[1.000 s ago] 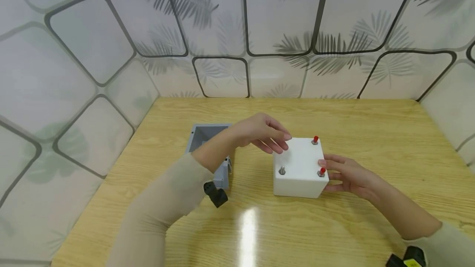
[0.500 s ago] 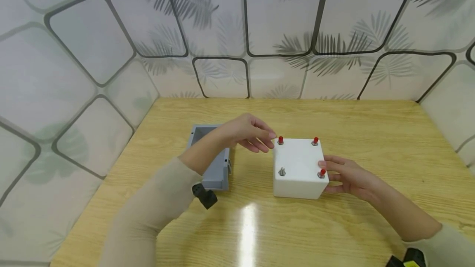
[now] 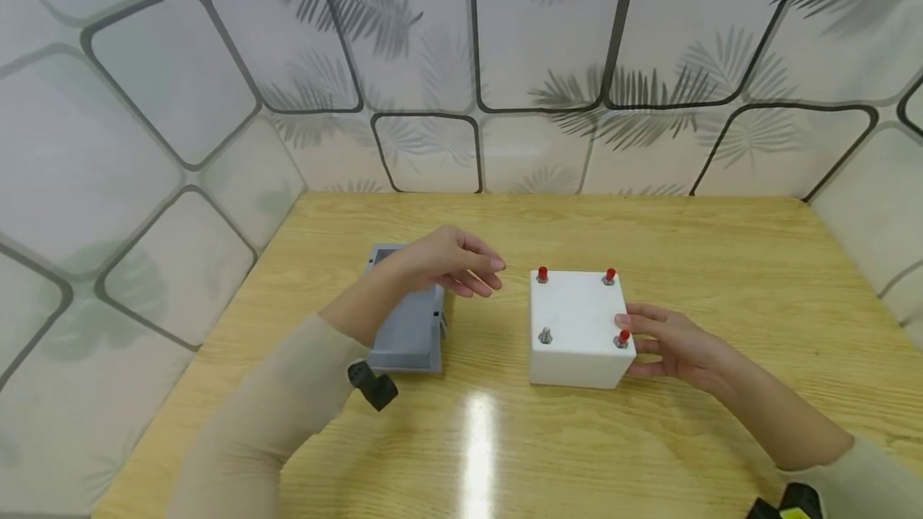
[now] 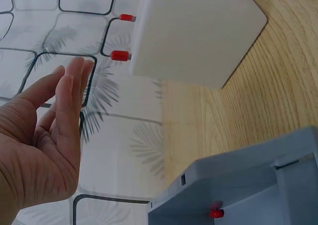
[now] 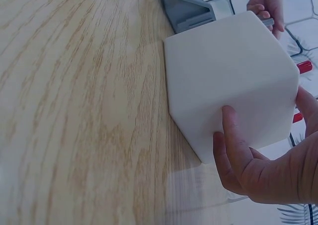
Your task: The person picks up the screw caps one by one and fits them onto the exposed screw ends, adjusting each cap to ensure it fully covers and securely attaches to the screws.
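A white box (image 3: 577, 307) stands on the table, with metal posts near the corners of its top. Red caps (image 3: 610, 276) cover three posts; the front-left threaded post (image 3: 546, 335) is bare metal. At the box's right side, my right hand (image 3: 674, 347) holds it, thumb on the top edge and fingertips against the side wall. My left hand (image 3: 457, 263) hovers between box and grey bin (image 3: 407, 335), fingers loosely bent, nothing seen in them. In the left wrist view one loose red cap (image 4: 216, 213) lies inside the bin.
The wooden table (image 3: 692, 247) extends around the box and bin. Behind it rises a patterned wall covering (image 3: 548, 30), which also runs along the left side. The grey bin sits left of the box, partly beneath my left forearm.
My left hand has moved left, away from the box toward the grey bin. The red cap on the back-left post came into sight. My right hand stays on the box.
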Demonstrator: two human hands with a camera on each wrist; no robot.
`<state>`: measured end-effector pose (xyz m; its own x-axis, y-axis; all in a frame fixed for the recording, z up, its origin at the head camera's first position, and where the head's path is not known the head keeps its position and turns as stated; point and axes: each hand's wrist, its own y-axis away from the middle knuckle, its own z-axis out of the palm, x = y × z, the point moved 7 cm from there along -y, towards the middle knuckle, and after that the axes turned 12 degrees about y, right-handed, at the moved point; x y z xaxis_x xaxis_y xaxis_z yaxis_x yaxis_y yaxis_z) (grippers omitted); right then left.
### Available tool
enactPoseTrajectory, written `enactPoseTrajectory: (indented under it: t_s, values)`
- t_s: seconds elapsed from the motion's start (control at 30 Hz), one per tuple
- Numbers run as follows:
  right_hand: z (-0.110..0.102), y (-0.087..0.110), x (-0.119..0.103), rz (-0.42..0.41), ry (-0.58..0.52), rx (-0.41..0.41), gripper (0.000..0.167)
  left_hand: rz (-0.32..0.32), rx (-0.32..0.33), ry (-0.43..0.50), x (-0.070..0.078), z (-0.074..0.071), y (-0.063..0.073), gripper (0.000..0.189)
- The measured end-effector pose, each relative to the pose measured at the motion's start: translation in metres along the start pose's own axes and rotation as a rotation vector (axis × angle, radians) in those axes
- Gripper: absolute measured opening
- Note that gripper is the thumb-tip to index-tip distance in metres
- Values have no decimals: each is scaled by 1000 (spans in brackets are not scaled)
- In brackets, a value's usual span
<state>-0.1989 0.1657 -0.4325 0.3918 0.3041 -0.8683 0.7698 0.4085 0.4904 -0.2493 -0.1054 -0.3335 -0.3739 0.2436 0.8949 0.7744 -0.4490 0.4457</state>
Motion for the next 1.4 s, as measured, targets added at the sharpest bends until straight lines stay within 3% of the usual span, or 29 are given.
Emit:
enactPoseTrajectory:
  t_s: [0.77,1.2,1.4]
  values:
    - [1,1,-3,-8,-14,-11,81,-14,88,47,-21,-47,11,29]
    - [1,0,-2,-1,-2,-5,80,-21,131,-9,-25,-73,18,41]
    - [1,1,-2,-1,-4,-6,81,-41,203,-7,-33,-91,16,36]
